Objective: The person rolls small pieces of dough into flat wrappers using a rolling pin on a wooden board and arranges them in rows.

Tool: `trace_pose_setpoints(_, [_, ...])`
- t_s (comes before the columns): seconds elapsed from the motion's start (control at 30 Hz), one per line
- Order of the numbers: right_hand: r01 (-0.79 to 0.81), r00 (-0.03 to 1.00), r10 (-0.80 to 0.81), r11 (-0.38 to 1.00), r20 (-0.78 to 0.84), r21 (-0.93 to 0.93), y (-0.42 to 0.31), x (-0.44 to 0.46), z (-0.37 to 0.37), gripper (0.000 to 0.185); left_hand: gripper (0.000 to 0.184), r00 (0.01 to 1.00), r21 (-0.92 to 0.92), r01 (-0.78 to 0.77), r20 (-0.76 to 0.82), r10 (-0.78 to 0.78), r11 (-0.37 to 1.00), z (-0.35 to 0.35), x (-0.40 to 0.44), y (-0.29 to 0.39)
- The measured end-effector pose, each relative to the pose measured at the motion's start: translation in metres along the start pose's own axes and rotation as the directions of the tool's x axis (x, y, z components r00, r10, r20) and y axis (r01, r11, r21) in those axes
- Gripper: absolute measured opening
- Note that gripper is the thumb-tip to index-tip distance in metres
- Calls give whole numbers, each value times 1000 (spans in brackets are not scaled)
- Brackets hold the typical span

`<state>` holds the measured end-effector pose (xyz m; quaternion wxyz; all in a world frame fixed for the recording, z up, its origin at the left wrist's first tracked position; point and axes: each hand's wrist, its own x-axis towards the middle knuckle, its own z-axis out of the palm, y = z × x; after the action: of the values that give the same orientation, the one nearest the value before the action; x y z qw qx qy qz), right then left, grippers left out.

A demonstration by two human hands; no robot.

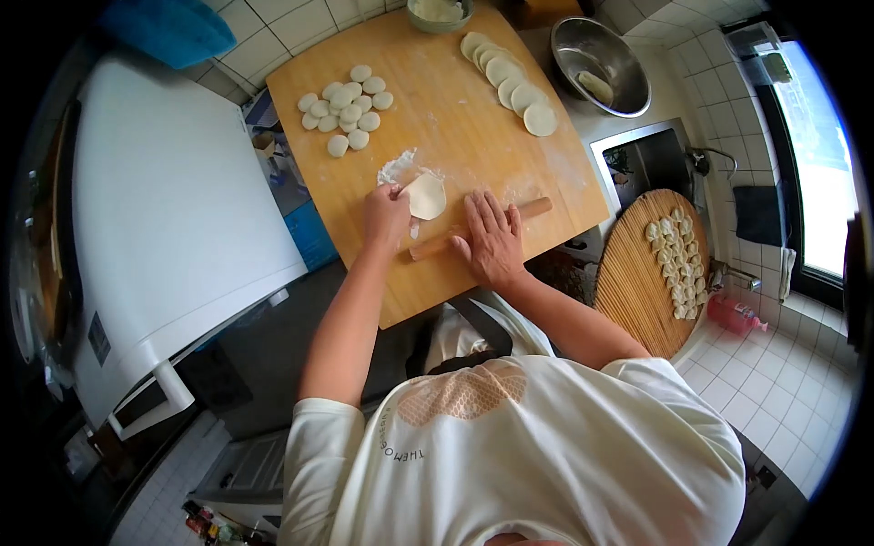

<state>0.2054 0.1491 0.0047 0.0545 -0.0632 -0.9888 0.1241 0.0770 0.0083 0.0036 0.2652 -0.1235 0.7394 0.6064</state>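
A thin round dough wrapper (426, 197) lies over the wooden board (410, 100), its left edge pinched by my left hand (389, 217). My right hand (492, 238) rests flat on a wooden rolling pin (535, 208), fingers stretched out and palm down, just right of the wrapper. White flour (397, 167) is spread on the board beyond my left hand. Farther left sit several small flattened dough pieces (350, 113) in a cluster. Rolled wrappers (540, 119) overlap in a row at the far right of the board.
Beyond the board's right corner is a steel bowl (628, 76) with a lump of dough inside. A sink (648, 162) and a round woven tray (628, 273) of dumplings (678, 264) are on the right. A glass bowl (440, 20) stands at the far edge. A white appliance (182, 209) fills the left.
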Motion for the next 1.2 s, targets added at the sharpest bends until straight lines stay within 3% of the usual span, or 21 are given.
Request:
trace_pose_setpoints(0.07, [-3,999,3,1000,-32,-1,1,6,4,57,21,1000,1,-3,31,3,1000,2,-11,7])
trace_pose_setpoints(0.1, [-4,999,3,1000,-37,-19,1,31,8,57,17,989,309,-146,40,141,940,4,-10,10])
trace_pose_setpoints(0.13, [-6,999,5,999,-41,-36,0,57,12,58,14,960,582,-268,93,265,767,6,-9,15])
trace_pose_setpoints(0.2, [-62,990,66,997,-126,40,-5,101,17,55,13,973,625,-229,139,183,746,12,1,26])
trace_pose_setpoints(0.27, [-80,989,84,996,-124,38,-7,107,18,55,13,917,686,-358,131,376,633,12,28,15])
trace_pose_setpoints(0.47, [-40,999,42,997,-25,67,-3,2,6,59,14,892,668,-415,166,420,618,27,-9,49])
trace_pose_setpoints(0.53, [-22,999,23,998,-23,63,-2,-10,1,60,15,799,653,-566,285,530,503,56,-11,63])
trace_pose_setpoints(0.6, [-4,1000,5,998,-25,56,3,-9,-1,60,18,807,545,-586,326,492,600,98,8,70])
trace_pose_setpoints(0.67, [-19,997,12,995,77,98,4,-3,2,61,24,839,397,-540,319,440,742,137,13,93])
trace_pose_setpoints(0.7, [-7,999,5,998,51,55,3,-2,5,60,24,835,393,-547,322,447,739,146,21,95])
trace_pose_setpoints(0.77, [6,1000,-7,998,24,61,7,-6,8,60,28,828,507,-559,289,481,656,157,30,88])
trace_pose_setpoints(0.9, [42,999,-39,989,-24,139,8,-6,6,56,28,882,604,-449,181,436,659,104,38,59])
trace_pose_setpoints(0.97, [63,998,-58,987,-35,151,7,-5,4,55,27,897,492,-389,9,443,779,59,45,38])
trace_pose_setpoints(1.07, [73,997,-67,985,-46,154,7,-5,2,52,32,853,606,-245,-235,465,756,-11,61,25])
trace_pose_setpoints(1.13, [72,997,-68,987,-31,147,7,-5,0,50,34,836,634,-179,-305,456,753,-35,69,28])
trace_pose_setpoints(1.2, [81,997,-79,985,-22,152,8,-5,2,49,35,725,689,-181,-389,569,702,-46,73,27])
